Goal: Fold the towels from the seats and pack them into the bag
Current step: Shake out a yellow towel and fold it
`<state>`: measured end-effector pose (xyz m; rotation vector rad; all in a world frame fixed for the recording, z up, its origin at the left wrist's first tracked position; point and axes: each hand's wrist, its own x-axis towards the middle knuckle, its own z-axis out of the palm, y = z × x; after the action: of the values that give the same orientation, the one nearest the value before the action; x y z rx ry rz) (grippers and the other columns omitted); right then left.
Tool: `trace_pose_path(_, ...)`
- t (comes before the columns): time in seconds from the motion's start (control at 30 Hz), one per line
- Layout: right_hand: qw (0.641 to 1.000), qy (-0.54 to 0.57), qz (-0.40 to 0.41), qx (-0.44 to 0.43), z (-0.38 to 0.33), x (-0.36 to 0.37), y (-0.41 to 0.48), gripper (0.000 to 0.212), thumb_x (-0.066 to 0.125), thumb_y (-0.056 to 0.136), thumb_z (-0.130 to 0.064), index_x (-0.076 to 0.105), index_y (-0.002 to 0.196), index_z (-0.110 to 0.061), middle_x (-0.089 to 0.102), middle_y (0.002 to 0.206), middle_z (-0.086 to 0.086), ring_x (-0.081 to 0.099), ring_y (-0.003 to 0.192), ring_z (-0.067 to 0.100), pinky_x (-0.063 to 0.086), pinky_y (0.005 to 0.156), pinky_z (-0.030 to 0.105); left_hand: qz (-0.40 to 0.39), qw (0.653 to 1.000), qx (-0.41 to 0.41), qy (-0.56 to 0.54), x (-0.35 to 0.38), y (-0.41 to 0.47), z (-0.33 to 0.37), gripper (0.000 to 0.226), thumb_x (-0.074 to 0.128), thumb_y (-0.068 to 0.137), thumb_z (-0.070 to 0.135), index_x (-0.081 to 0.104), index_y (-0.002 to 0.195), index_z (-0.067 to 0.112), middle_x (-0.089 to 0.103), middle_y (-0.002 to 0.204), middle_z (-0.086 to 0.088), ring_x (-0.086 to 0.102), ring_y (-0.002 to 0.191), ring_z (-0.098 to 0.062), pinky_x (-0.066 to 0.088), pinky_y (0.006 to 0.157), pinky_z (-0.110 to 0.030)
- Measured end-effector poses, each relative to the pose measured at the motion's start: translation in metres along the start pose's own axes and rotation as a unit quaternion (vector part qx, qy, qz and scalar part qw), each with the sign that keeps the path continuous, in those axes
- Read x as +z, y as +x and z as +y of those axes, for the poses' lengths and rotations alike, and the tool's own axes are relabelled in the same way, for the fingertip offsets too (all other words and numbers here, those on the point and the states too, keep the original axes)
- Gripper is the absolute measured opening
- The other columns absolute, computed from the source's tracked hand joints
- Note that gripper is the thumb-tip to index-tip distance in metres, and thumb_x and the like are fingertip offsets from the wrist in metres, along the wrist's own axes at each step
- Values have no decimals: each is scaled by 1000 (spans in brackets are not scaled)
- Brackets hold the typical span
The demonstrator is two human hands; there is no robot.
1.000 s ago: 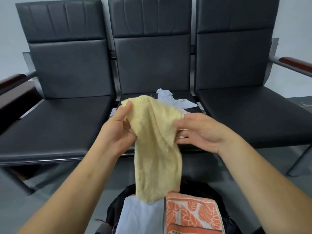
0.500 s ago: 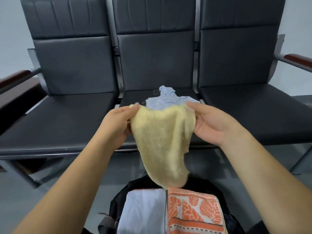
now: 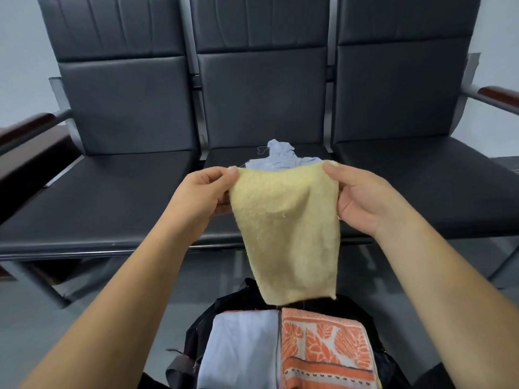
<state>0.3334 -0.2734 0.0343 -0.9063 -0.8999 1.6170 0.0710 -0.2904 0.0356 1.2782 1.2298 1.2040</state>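
Observation:
A pale yellow towel (image 3: 289, 228) hangs in the air in front of the middle seat. My left hand (image 3: 202, 195) pinches its upper left corner and my right hand (image 3: 362, 197) pinches its upper right corner. The towel's lower edge dangles just above the open black bag (image 3: 202, 327) on the floor. Inside the bag lie a folded light blue towel (image 3: 241, 349) and a folded orange leaf-patterned towel (image 3: 325, 349), side by side. A crumpled light blue towel (image 3: 278, 155) lies on the middle seat, partly hidden behind the yellow one.
A row of three black padded seats (image 3: 112, 192) stands against the wall, with wooden armrests (image 3: 25, 127) at both ends. Metal legs and grey floor show below the seat edge. The left and right seats hold nothing.
My hands moved apart and spread the yellow towel out flat between them; a second ago it hung bunched and narrow. Its lower end now hangs wider above the bag.

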Motion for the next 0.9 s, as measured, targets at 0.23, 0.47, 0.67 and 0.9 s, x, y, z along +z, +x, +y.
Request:
trace_pose_path(0.23,997,-70,-19,-7,-7,-4,-3,41,61,97,-11,58,136,3,69,118,19,72,84,24,52,52,28,-41,986,12,-159,4,0,2,28,63,91,-1,67,119,-2,75,101,-12,73,89,-20,57,77,-27)
trace_pose_path(0.47,977,-193,60,-68,-2,-4,-3,11,68,95,-10,73,101,-3,76,98,19,74,84,27,57,79,46,77,992,61,76,-5,1,-1,13,71,94,20,74,100,9,76,90,-13,68,83,-24,58,89,-34)
trace_pose_path(0.67,1000,6,-15,26,-5,-2,-5,32,64,95,-15,64,124,-2,74,98,7,72,75,12,55,54,26,-10,998,53,-32,-1,-3,4,25,70,92,8,70,117,7,76,105,-8,71,97,-20,56,91,-29)
trace_pose_path(0.9,983,-146,75,-80,0,-3,-5,4,71,91,-5,74,93,-3,78,93,14,74,86,28,56,81,47,110,954,104,259,-4,-3,3,11,71,95,29,76,95,20,65,63,17,52,47,7,35,48,-6)
